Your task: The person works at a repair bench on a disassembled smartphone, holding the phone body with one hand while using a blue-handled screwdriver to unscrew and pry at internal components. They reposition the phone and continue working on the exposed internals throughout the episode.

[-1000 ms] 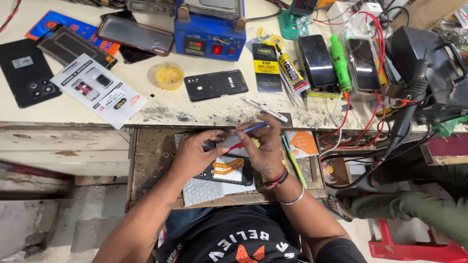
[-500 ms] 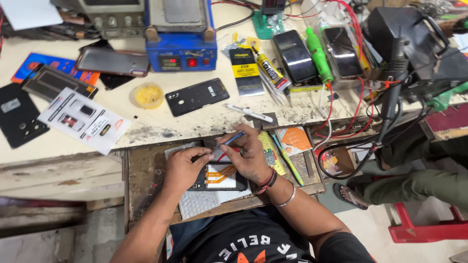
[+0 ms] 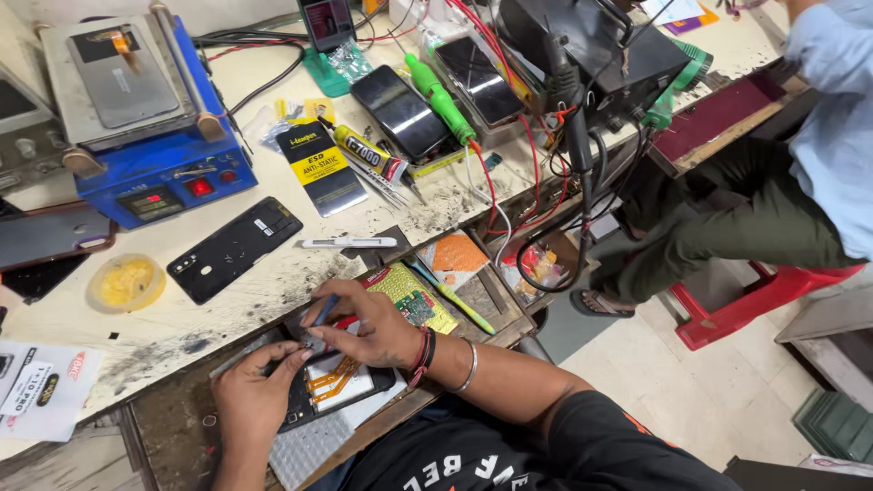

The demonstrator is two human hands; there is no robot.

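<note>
Black plastic and bare circuitry make up the opened phone (image 3: 332,386), which lies face down in the pulled-out wooden drawer (image 3: 164,427) at 6 o'clock from the bench edge, resting on a pale textured mat (image 3: 309,445). Your left hand (image 3: 253,400) sits at the phone's 9 o'clock side, fingers curled loosely over its edge and pressing it flat; it steadies rather than clamps. Your right hand (image 3: 368,329) is closed in a pinch on a slim blue-handled tool (image 3: 325,311), tip lowered onto the upper end of the phone at about 12 o'clock. Judge this assembly as light, thin and stiff along its frame, but fragile inside: the orange flex ribbons (image 3: 335,377) will likely crease or tear if pulled, and the exposed board will not tolerate pressure. Take hold by the long outer edges of the frame only, never across the open middle. The smooth casing may slide on the mat, so keep downward pressure even. Beside the phone at 2 o'clock lies a green circuit board (image 3: 414,305) on a yellow card, touching your right wrist area. On the bench (image 3: 273,273) at 11 o'clock, well apart, rest a black phone back cover (image 3: 235,247) and a white flat tool (image 3: 350,243). A seated person's leg (image 3: 727,236) shows at 3 o'clock
</note>
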